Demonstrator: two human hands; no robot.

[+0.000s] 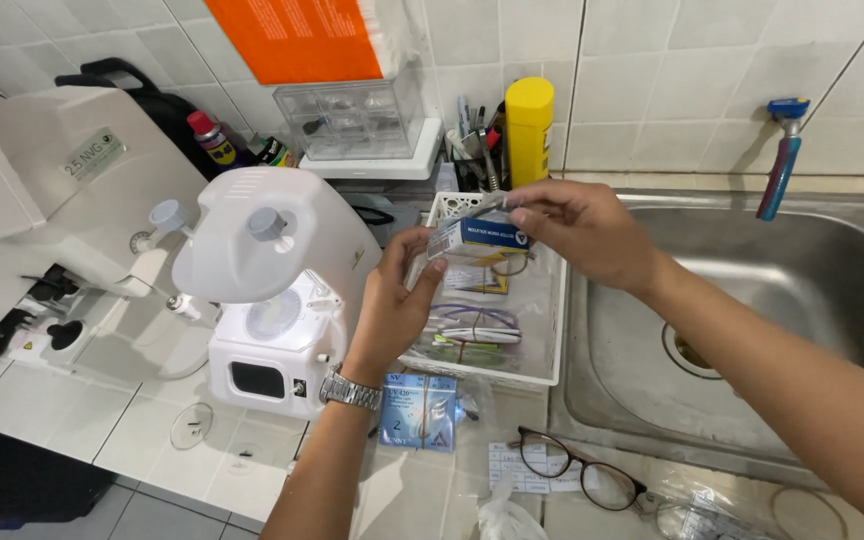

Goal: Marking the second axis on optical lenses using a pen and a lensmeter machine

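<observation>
A small blue-and-white box (472,237) is pinched at its ends between the left hand (399,300) and right hand (577,225) (fingers closed on it), held level above the white tray (552,330) on the counter (72,400), apparently for inspection.

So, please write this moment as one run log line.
left hand + right hand: hold small blue-white cardboard box | above white plastic basket | beside steel sink

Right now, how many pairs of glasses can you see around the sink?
2 clearly: one dark-framed pair on the counter before the sink, one purple-framed pair bagged in the white basket. More may lie hidden beneath the hands.
</observation>
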